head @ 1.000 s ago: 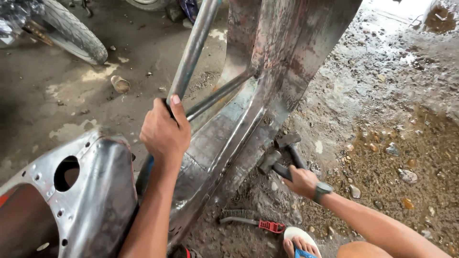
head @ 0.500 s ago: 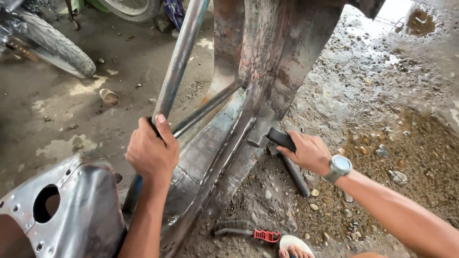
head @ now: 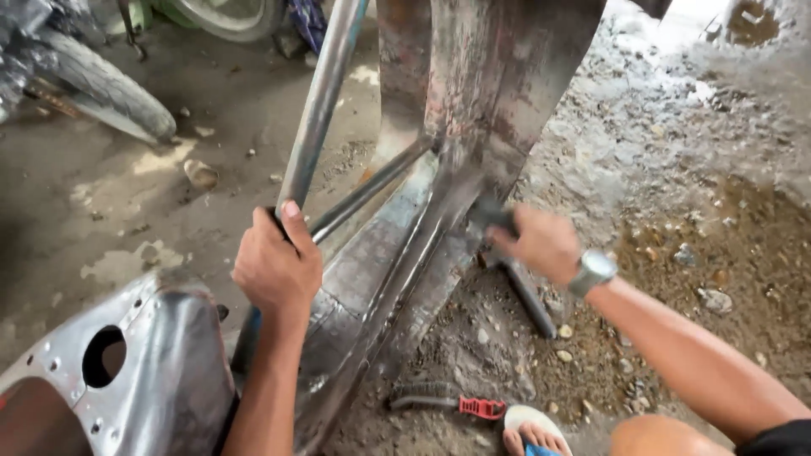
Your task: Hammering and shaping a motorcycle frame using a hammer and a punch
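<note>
My left hand [head: 277, 263] is wrapped around a steel tube [head: 323, 101] that rises from a bare sheet-metal body panel [head: 473, 93]. My right hand [head: 541, 241], with a wristwatch on the wrist, grips a dark hammer [head: 525, 291] near its head. The hammer head is blurred against the folded lower edge of the panel. The handle points down and right over the dirt.
A curved grey metal part [head: 160, 371] with a round hole lies at lower left. A wire brush with a red handle [head: 448, 404] lies on the ground near my sandalled foot [head: 532, 431]. A tyre [head: 101, 84] stands at upper left. Wet gravel lies to the right.
My right hand has swung the hammer up and left to the panel's edge. My left hand has stayed on the tube. The view has shifted slightly.
</note>
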